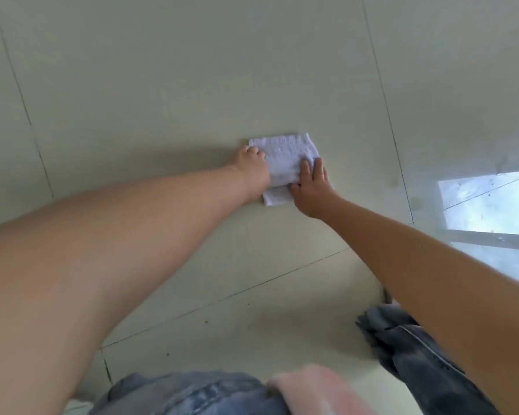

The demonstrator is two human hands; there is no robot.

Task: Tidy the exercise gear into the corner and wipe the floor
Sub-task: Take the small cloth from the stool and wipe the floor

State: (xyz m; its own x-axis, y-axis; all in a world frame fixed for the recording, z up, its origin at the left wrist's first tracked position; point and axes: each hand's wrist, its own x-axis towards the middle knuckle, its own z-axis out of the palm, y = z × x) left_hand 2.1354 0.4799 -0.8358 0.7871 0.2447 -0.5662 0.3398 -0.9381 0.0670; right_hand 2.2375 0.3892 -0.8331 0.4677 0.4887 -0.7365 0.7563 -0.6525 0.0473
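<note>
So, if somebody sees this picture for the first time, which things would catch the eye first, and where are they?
First the white cloth in the middle of the pale tiled floor, with both hands pressed on it: the left hand on its left edge, the right hand flat on its lower right part. Next, the bright window reflection on the glossy tiles at the right edge. Blue jeans fill the bottom of the view.

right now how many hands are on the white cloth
2. The left hand presses the left edge of the white cloth on the tiled floor; the right hand lies flat on its right side. Part of the cloth is hidden under them.
</note>
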